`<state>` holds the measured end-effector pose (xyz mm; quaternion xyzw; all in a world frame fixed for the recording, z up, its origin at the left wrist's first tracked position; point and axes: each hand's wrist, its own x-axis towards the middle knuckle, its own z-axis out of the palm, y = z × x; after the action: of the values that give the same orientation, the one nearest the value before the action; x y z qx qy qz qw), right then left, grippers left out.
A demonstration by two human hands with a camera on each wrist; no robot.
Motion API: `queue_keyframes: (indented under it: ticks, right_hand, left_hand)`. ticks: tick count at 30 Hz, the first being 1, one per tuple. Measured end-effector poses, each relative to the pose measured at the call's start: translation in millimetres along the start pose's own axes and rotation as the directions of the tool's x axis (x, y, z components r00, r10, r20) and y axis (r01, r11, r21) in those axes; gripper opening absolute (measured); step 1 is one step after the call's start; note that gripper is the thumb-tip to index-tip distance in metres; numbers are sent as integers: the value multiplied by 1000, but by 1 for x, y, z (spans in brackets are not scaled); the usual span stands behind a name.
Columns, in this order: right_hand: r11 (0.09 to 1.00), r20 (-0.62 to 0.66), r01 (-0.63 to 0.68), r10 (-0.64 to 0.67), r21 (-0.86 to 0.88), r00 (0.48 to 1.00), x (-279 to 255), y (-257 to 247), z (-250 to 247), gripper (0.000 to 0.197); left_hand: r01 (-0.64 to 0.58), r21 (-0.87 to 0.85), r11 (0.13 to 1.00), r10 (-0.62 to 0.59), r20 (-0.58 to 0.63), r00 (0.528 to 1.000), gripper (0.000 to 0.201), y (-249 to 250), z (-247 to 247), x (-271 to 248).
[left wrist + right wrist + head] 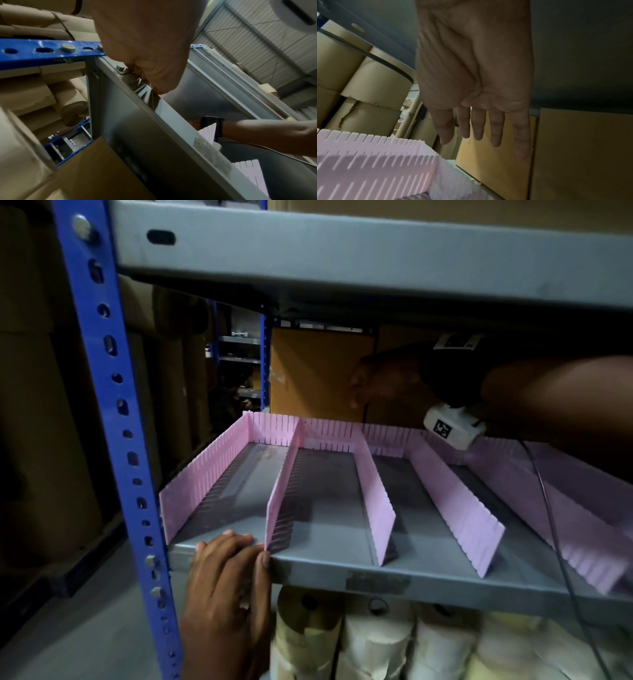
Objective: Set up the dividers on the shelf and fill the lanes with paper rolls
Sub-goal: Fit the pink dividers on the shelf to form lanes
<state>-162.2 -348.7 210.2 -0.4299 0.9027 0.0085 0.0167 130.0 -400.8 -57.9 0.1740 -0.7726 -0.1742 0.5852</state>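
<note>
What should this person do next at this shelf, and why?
Probably draw the right hand back out from the rear and reach down for one of the paper rolls below. The pink dividers already stand in place with nothing between them. The right hand is flat and empty, and the left hand holds the shelf at its front edge.

Readable text: none.
Wrist camera [460, 436] marker [442, 428]: black-and-white square pattern, no letters.
Sticker [378, 580] on shelf [308, 568]: worn, illegible.
</note>
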Motion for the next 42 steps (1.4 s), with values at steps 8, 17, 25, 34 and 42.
queue_keyframes:
  ticks: [8, 17, 25, 34, 42]
  right_hand:
    - [1000, 103, -21, 23, -23, 994, -8, 34, 25, 49]
    - [971, 138, 148, -124, -187, 983, 1, 45, 57, 71]
    - [961, 81, 185, -172, -206, 982, -7, 51, 58, 71]
    - [942, 92, 170, -149, -290, 984, -8, 49, 55, 72]
    - [957, 108, 157, -134, -242, 985, -12, 44, 50, 66]
  left_hand:
    - [48, 84, 995, -41, -77, 996, 28, 26, -7, -4]
    - [-25, 5, 1000, 24, 35, 999, 29, 106, 40, -24]
    - [94, -12, 995, -94, 16, 995, 8, 113, 56, -23]
    - [62, -59, 996, -63, -22, 998, 11, 106, 62, -24]
    - [60, -47, 997, -60, 3, 998, 14, 106, 61, -25]
